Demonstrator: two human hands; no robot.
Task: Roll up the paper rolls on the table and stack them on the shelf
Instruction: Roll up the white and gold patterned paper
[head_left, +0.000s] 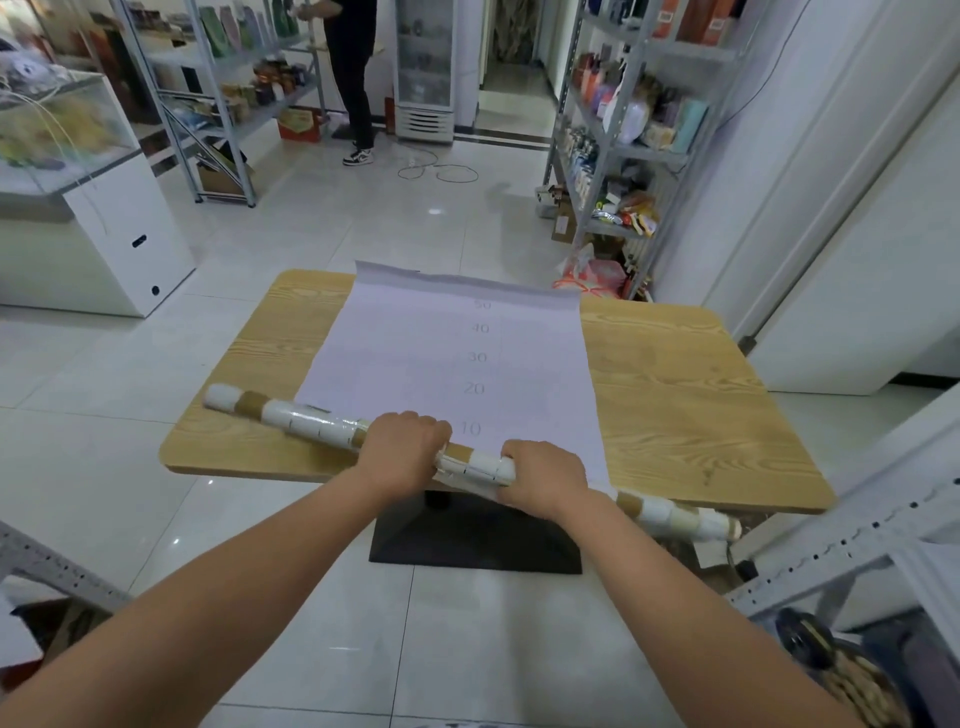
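As I lean over the near edge of the table, both my hands are wrapped over the paper roll. My left hand grips it near its middle, fingers curled over the top. My right hand clamps it just beside, with a short stretch of the checked white-and-tan wrap showing between the two.

The roll lies slantwise along the near side of the table. Its left end rests on the wood near the left corner, and its right end juts out past the near edge. From the roll the loose sheet runs away from me, flat on the table, printed with numbers from 10 up to 50. Its far edge reaches the table's far edge and lifts a little there.

Bare wood shows on either side of the sheet, wider on the right. Beyond the table, tiled floor stretches between a shelf on the right and more racks on the left. A person stands at the far end. A grey shelf frame stands close by my right arm.
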